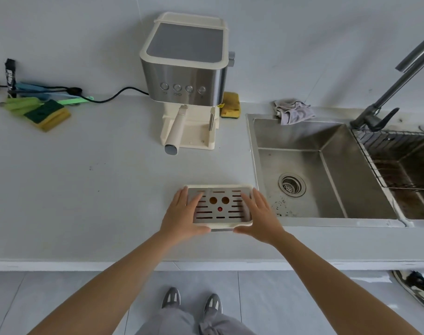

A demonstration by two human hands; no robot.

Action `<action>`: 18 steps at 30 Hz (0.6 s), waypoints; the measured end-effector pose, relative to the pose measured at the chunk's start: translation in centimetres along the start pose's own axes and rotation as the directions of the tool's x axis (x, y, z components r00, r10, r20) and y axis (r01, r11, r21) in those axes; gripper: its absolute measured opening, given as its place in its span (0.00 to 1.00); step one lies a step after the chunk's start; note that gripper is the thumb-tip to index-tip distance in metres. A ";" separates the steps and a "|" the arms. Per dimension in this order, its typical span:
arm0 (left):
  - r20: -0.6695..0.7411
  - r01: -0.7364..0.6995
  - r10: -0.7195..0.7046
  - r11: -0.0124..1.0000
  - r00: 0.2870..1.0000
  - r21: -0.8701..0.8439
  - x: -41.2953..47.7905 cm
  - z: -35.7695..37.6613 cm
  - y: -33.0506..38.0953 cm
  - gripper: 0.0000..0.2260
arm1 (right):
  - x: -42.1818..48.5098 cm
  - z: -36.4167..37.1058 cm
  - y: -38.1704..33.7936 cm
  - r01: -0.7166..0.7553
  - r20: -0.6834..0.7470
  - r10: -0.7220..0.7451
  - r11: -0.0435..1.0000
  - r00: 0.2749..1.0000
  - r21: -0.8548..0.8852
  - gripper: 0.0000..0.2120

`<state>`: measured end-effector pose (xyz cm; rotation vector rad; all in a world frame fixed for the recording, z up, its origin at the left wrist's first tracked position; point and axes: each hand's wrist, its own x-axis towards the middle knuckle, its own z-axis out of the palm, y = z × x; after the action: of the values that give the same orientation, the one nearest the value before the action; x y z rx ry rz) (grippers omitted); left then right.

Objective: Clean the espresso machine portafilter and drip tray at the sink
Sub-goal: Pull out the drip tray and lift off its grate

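We hold the drip tray [219, 206] near the counter's [85, 177] front edge, just left of the sink [327, 165]; our left hand [184, 215] and right hand [258, 217] grasp its short sides, fingers spread on the slotted steel grate, thumbs on the front cream plastic rim. The tray is rectangular with rounded corners. The portafilter [175, 130], with its cream cylindrical handle, sits locked in the brushed-steel espresso machine [186, 76] at the counter's back edge
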<state>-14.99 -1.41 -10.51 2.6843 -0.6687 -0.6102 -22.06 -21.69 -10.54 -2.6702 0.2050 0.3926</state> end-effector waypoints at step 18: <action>0.197 -0.209 0.169 0.957 0.966 0.203 2.1 -0.6 0.8 0.32 | 2.8 -1.5 -2.9 0.094 0.226 -0.042 0.970 0.973 -0.226 0.31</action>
<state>-13.37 -3.02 -10.39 2.7409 -1.0903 -0.7702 -18.44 -19.95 -8.95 -2.8258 -0.0028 0.7259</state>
